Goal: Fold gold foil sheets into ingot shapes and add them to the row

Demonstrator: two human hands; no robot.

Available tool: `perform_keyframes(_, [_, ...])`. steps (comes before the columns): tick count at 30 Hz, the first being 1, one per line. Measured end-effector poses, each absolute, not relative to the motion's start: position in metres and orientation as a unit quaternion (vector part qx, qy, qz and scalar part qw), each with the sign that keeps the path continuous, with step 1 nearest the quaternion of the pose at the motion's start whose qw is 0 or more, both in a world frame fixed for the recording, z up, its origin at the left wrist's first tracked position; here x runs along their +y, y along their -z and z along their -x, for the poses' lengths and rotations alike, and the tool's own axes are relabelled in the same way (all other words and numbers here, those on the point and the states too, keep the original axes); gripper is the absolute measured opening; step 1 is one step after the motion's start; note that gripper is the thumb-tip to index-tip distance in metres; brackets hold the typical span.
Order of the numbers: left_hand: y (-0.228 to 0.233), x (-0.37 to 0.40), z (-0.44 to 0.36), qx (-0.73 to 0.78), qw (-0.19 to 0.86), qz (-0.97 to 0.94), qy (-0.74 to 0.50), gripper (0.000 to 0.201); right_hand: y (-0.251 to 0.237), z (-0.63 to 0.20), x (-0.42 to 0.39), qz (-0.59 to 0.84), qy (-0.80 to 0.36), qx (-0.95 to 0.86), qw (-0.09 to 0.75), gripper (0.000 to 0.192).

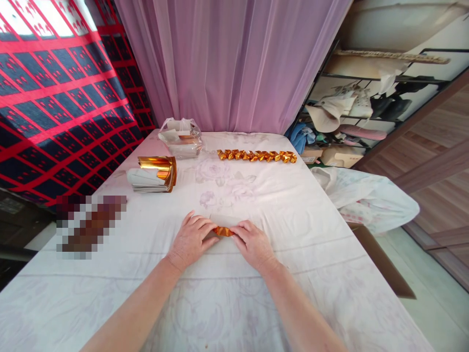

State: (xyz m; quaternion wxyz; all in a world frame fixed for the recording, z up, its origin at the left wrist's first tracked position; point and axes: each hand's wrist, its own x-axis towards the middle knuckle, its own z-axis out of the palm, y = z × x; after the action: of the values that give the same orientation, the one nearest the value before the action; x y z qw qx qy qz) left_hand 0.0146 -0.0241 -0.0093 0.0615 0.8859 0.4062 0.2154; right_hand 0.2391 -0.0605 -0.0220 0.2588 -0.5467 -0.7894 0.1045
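Observation:
Low over the middle of the table, a small piece of creased gold foil paper [223,231] is pinched at both ends. My left hand [193,236] is closed on its left end, fingertips and thumb together. At the right end, my right hand [254,243] grips it the same way. A pale flat sheet [223,219] shows just behind the foil, partly hidden by the fingers; I cannot tell if it is joined to it. Farther back on the left stands a curled stack of gold foil paper [156,174] with white backs. Folded gold foil pieces [258,156] lie in a row at the back.
A clear plastic bag [180,138] with paper inside sits at the back left of the cloth-covered table [234,303]. A purple curtain [230,63] hangs behind. To the right are a shelf rack with shoes and a hat [326,115], and a white plastic bag [381,198].

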Motion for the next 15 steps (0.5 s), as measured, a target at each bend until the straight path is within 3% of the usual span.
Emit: perform_keyframes(15, [0.0068, -0.0224, -0.0107, 0.379, 0.082, -0.899, -0.202, 0.018, 0.0162, -0.2437, -0.0659, 0.547, -0.13, -0.785, 0.261, 0.021])
